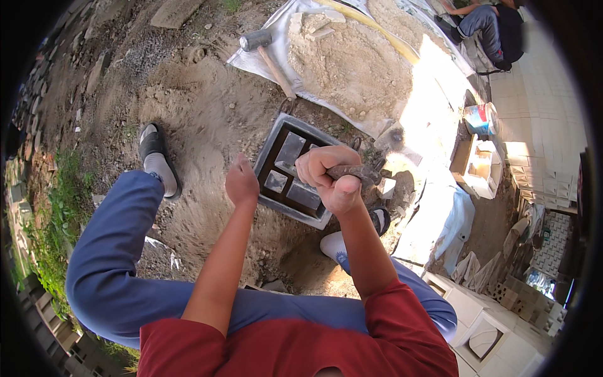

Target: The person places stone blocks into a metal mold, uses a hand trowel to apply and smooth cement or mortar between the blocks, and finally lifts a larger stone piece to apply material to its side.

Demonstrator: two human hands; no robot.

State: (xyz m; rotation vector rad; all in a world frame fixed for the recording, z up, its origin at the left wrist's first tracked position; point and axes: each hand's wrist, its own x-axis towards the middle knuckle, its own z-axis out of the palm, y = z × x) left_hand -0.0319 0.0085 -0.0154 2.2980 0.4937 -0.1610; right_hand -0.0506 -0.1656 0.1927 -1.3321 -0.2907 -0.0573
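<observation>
A square grey mould frame lies on the ground between my feet. Inside it are several flat rectangular grey blocks parted by dark channels. My right hand is above the frame's right part, fingers wrapped round a dark, dirt-caked hand tool. The tool's far end sticks out to the right; its exact kind is unclear. My left hand is just left of the frame, fingers curled in. Whatever it may hold is hidden.
A mallet with a wooden handle lies beyond the frame, beside a sand heap on a white sheet. To the right stand a paint bucket and a box. Another person sits at the far right.
</observation>
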